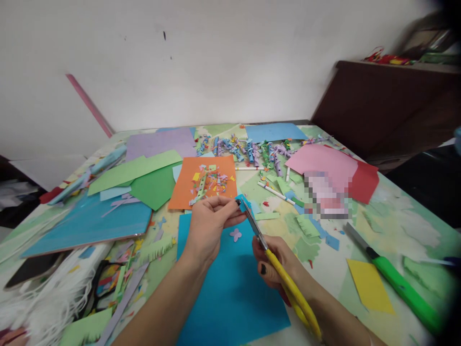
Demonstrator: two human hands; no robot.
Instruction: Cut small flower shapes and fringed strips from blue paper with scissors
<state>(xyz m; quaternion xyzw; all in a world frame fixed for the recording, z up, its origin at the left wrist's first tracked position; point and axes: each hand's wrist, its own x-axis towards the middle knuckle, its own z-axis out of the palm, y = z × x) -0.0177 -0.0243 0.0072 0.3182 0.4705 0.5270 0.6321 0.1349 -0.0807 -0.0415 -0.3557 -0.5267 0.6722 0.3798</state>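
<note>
Pinched between the thumb and fingers of my left hand (pixel 212 223) is a small piece of blue paper (pixel 242 203). My right hand (pixel 277 262) grips yellow-handled scissors (pixel 284 283), their blades meeting the edge of that blue piece. Below both hands lies a large blue sheet of paper (pixel 230 293). A small lilac paper flower or butterfly shape (pixel 235 235) rests on this sheet. Just beyond my left hand, an orange sheet (pixel 180 192) carries many tiny coloured paper scraps and a green strip (pixel 202 185) with holes.
A green-handled knife (pixel 396 278) lies at the right near a yellow paper piece (pixel 370 286). Curled paper rolls (pixel 248 151) line the back. Pink paper (pixel 320 163) is at right. White yarn (pixel 54 293), a phone (pixel 34 269) and glasses (pixel 99 283) crowd the left.
</note>
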